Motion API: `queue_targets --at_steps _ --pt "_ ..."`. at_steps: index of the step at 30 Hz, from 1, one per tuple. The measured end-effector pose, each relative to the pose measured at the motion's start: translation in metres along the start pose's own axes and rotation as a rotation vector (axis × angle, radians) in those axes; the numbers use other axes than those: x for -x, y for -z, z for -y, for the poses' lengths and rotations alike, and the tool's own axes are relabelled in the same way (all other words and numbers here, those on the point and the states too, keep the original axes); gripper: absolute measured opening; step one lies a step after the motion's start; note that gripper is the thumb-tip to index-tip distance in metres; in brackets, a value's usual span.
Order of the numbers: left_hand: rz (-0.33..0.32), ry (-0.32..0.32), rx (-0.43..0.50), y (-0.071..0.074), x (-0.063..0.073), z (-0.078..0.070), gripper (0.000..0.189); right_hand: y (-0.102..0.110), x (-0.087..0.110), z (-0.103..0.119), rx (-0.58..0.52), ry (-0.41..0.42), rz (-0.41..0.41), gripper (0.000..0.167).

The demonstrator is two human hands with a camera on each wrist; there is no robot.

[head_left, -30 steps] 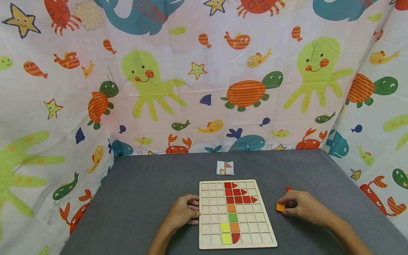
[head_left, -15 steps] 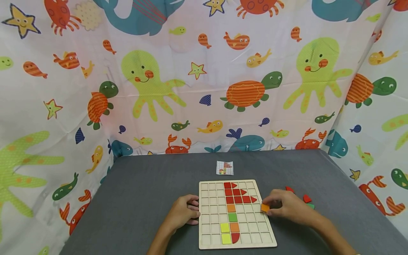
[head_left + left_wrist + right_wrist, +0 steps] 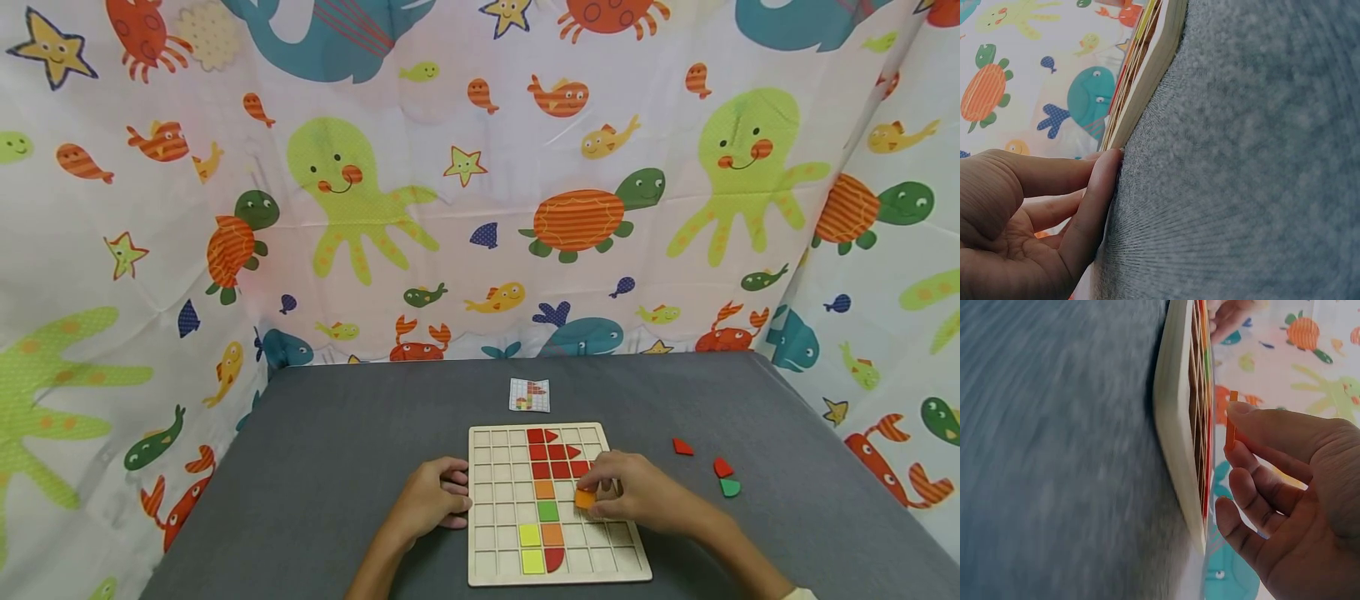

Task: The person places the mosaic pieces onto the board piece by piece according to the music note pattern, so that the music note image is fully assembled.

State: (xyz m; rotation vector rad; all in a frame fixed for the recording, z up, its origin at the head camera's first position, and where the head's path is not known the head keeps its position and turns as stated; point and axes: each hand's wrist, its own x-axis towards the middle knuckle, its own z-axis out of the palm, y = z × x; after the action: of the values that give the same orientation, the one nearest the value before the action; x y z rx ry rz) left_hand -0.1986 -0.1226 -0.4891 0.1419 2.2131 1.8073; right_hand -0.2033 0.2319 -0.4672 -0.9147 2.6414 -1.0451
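A pale wooden grid board (image 3: pixel 600 560) lies on the table. Several red, orange, green and yellow pieces sit in its cells, including a green square tile (image 3: pixel 548 511) and a red quarter-round tile (image 3: pixel 554 559). My left hand (image 3: pixel 433 498) touches the board's left edge; in the left wrist view the thumb and a finger (image 3: pixel 1054 175) reach the rim with bent, fairly relaxed fingers. Over the board's right half, my right hand (image 3: pixel 637 492) pinches an orange square tile (image 3: pixel 1231 422) between thumb and finger. The tile is apart from the board, and its other fingers are loosely curled.
A small printed card (image 3: pixel 529 395) with a coloured grid picture lies behind the board. To the right are a red tile (image 3: pixel 682 447), another red tile (image 3: pixel 722 467) and a green tile (image 3: pixel 730 487). A sea-animal curtain (image 3: pixel 465 233) surrounds the grey table (image 3: pixel 337 450).
My right hand has carried the orange square tile leftward from beside the board to above its cells. Loose tiles at the right have come into view. The left hand has stayed still.
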Motion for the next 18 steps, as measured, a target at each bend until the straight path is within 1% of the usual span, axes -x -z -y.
queue_targets --at_steps 4,7,11,18 --pt "0.002 -0.003 -0.001 0.001 0.0 -0.001 0.059 -0.007 -0.009 0.006 -0.006 0.029 0.023 0.025" --pt "0.004 -0.005 -0.001 0.001 0.0 -0.001 0.058 -0.012 -0.014 0.012 0.008 0.064 0.036 0.024" --pt "0.002 -0.007 0.0 0.001 0.0 0.0 0.059 -0.02 -0.021 0.019 0.018 0.087 0.065 0.023" --pt "0.0 -0.009 0.0 0.0 0.0 0.001 0.059 -0.032 -0.031 0.034 -0.003 0.08 0.116 0.023"
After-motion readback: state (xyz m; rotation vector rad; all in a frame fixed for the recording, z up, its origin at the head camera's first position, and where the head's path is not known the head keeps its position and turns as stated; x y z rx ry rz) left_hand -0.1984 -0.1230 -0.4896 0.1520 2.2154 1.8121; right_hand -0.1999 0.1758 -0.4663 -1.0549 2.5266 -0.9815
